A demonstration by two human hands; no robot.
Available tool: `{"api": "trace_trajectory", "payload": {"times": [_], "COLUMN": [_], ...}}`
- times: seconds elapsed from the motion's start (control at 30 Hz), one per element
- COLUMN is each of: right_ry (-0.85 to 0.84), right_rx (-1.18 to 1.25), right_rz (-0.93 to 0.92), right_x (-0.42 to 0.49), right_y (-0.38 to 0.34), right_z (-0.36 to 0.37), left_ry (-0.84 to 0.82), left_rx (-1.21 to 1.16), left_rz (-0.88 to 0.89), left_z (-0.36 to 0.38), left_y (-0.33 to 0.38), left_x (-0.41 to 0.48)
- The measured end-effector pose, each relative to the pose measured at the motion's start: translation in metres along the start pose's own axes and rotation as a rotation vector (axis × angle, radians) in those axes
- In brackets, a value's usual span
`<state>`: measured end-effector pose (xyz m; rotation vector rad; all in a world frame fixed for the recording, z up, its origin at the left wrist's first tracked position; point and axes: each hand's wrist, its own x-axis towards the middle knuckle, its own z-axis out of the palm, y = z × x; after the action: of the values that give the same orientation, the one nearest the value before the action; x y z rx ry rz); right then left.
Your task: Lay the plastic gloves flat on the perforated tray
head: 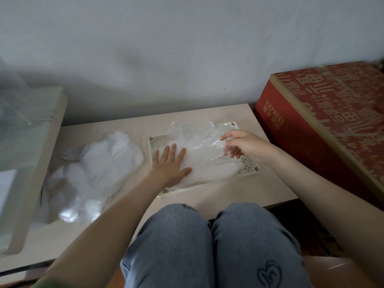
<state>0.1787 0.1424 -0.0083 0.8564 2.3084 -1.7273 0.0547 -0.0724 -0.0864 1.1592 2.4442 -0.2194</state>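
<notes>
- plastic gloves [199, 150]: a clear, crinkled layer lying in the perforated tray [161, 144] and covering most of its floor. The far part is puffed up and spills over the far rim, so it is not flat there yet.
- Long axis: the tray runs left to right across the desk [218, 196], its right end turned a little away from the person. The film stretches along that same line.
- left grip [169, 163]: released, palm down, fingers straight and spread. It presses the film onto the tray's left half, with the thumb pointing right along the film.
- right grip [247, 148]: over the tray's right end, fingers loosely curled with the tips at the film's right edge. I cannot tell whether it pinches the film or only brushes it.
- Key relation: the film lies between the two grips, pinned at the left and loose at the right. The raised bulge sits beyond both, nearer the right grip. My read is that smoothing should run rightward and away from the person.
- Room: the red box [324, 121] stands close beyond the desk's right edge, so there is little space on that side. A heap of spare gloves [97, 163] lies left of the tray, near but apart. The tray's near rim is close to the desk's front edge.
</notes>
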Motion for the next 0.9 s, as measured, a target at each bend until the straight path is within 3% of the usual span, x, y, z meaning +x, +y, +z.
{"api": "trace_trajectory", "payload": {"times": [0.47,0.7,0.9], "right_ry": [0.038,-0.158,-0.084], "right_rx": [-0.137,-0.255,-0.357], "right_rz": [0.089,0.036,0.073], "right_x": [-0.003,-0.006,0.000], "right_y": [0.014,0.013,0.027], "right_z": [-0.014,-0.006,0.001], "left_ry": [-0.052,-0.060,-0.061], "left_rx": [0.063,0.079,0.102], "left_rz": [0.050,0.052,0.054], "left_z": [-0.003,0.000,0.001], "left_y": [-0.005,-0.006,-0.006], "left_x": [-0.006,-0.005,-0.005]}}
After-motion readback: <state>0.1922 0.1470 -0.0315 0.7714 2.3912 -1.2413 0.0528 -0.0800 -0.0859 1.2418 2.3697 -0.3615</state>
